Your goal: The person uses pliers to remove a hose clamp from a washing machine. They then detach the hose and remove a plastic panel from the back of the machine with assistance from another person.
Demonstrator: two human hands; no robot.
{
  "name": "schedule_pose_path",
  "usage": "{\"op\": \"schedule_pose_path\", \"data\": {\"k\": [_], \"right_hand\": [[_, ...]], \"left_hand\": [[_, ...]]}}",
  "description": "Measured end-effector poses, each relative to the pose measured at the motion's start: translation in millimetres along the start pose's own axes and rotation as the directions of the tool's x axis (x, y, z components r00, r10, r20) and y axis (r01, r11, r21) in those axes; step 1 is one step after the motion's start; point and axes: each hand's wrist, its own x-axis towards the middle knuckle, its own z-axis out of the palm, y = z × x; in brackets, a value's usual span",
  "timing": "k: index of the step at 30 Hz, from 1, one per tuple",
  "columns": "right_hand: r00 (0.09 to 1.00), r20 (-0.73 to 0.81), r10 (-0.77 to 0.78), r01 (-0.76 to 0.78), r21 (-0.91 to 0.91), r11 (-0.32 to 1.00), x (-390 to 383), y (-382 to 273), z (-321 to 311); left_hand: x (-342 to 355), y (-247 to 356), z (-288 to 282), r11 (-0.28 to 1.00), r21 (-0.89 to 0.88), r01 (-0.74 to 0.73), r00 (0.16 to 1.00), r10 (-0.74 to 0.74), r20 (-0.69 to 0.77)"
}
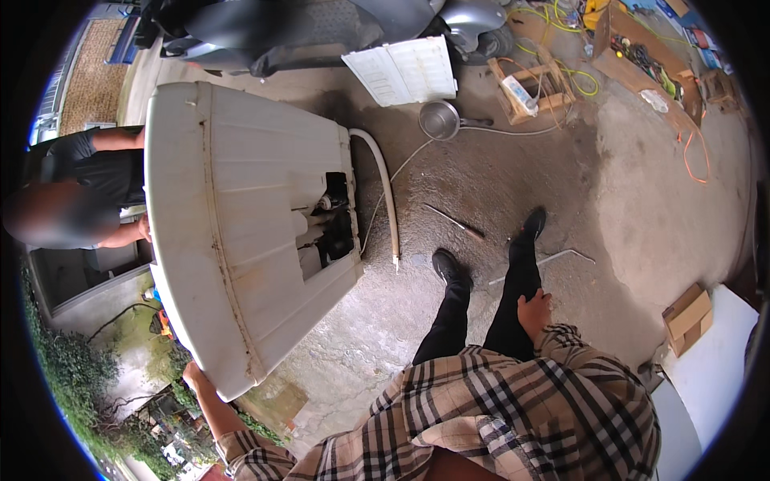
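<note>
A white washing machine (265, 176) with rusty seams stands before me on the left. Its panel has an opening (327, 228) that shows dark inner parts, and a pale drain hose (385, 176) curves out to the floor. My left hand (192, 375) is closed on the machine's near left corner, its fingertips partly hidden. By my right thigh, my right hand (534, 311) rests with loosely bent fingers and nothing visible in it. On the wet floor near my feet lies a screwdriver (457, 223) with a long shaft.
Across the machine, a person in dark clothes (96, 172) has a hand at its edge. A metal pan (439, 120), a white panel (405, 70), a wooden frame (533, 92) and a thin bent rod (549, 260) lie around. A cardboard box (688, 319) is at right.
</note>
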Motion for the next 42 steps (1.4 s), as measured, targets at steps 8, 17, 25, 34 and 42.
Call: {"op": "schedule_pose_path", "data": {"k": [8,17,25,34,42], "right_hand": [[0.995,-0.09,-0.04,0.046,0.071,0.996,5,7,16],[1.0,-0.01,-0.028,0.028,0.009,1.0,22,15,24],[0.998,0.02,-0.062,0.063,-0.038,0.997,31,20,28],[0.999,0.004,-0.046,0.046,-0.018,0.999,35,30,35],[1.0,0.025,-0.013,0.012,0.007,1.0,28,23,27]], "left_hand": [[-8,-12,-3,0.97,-0.24,-0.031,0.975,0.082,0.205],[-44,27,-5,0.959,0.272,-0.079,0.996,0.088,-0.022],[-31,7,-11,0.972,0.23,-0.042,0.991,0.07,-0.117],[-69,30,-10,0.983,0.186,-0.007,0.99,0.032,-0.135],[-42,7,-15,0.985,-0.135,-0.104,0.991,0.114,0.074]]}}
